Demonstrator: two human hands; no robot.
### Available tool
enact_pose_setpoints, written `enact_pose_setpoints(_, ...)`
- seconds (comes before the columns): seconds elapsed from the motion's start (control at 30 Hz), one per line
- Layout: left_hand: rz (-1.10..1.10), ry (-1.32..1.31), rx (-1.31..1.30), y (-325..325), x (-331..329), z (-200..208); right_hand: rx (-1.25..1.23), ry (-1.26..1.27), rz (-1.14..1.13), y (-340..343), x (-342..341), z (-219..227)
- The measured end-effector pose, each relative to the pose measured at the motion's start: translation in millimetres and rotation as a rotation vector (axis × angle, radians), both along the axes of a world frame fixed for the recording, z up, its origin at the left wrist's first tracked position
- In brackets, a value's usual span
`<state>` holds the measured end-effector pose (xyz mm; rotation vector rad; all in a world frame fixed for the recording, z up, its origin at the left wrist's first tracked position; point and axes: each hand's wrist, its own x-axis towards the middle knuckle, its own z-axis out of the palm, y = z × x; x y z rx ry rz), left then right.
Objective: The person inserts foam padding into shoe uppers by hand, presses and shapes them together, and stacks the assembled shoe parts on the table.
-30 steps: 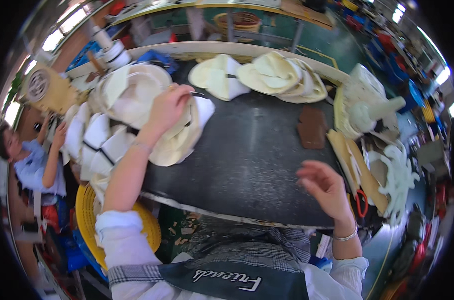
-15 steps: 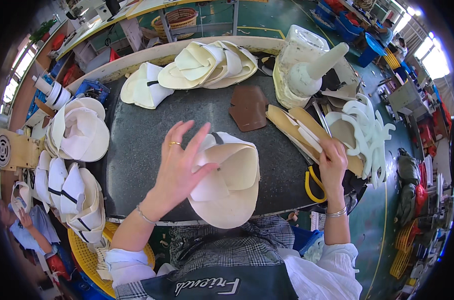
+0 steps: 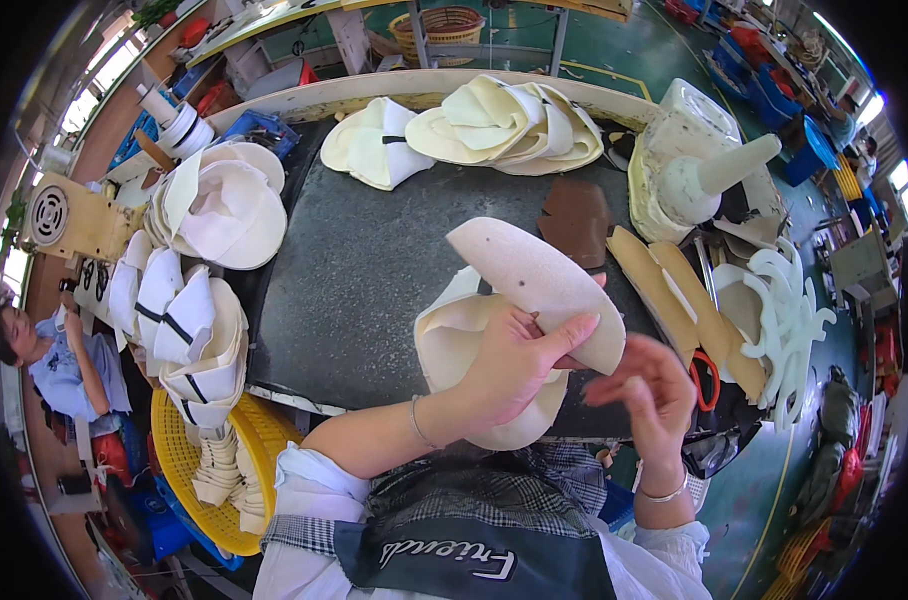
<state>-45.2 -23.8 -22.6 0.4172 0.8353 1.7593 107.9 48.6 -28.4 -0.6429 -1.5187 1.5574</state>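
My left hand (image 3: 524, 355) grips a cream, sole-shaped insole (image 3: 539, 285) with small dark holes, thumb on top and fingers curled under it. The insole is raised and slants down toward the right. Close to its lower right end is my right hand (image 3: 654, 395), fingers loosely bent and apart, slightly blurred, holding nothing visible. Beneath the insole and my left forearm lies a cream shoe upper (image 3: 444, 340) on the dark worktable (image 3: 324, 290); much of it is covered. A brown leather piece (image 3: 574, 215) is just beyond the insole.
Cream uppers lie in piles at the back (image 3: 504, 120) and left (image 3: 224, 205). A white post-shaped stand (image 3: 689, 180) rises back right, near tan sole pieces (image 3: 674, 300), white curved strips (image 3: 784, 320) and a red handle (image 3: 706, 380). A yellow basket (image 3: 179, 470) stands lower left; a person (image 3: 69, 365) sits beyond.
My left hand has come off the upper and now holds an insole. My right hand has left the tan sole pieces and moved toward the insole. The whole view has turned left.
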Motion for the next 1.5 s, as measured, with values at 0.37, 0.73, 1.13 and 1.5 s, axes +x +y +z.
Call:
enact_pose_setpoints(0.37, 0.696, 1.033, 0.104, -16.1, -13.0, 30.8, 0.019, -0.037, 0.351, -17.2, 2.2, 37.7)
enact_pose_setpoints(0.73, 0.082, 1.233, 0.161, -43.3, -38.2, 66.9, 0.521, -0.053, 0.205, -7.5, -42.7, 47.1)
enact_pose_setpoints(1.13, 0.19, 0.127, 0.249, -62.0, -106.3, 33.3, -0.217, -0.12, 0.746, 52.7, 0.2, 11.9)
enact_pose_setpoints(1.5, 0.009, 1.916, -0.167, -38.2, -100.2, -38.0, -0.319, 0.104, 0.228, 20.3, -16.8, 28.9)
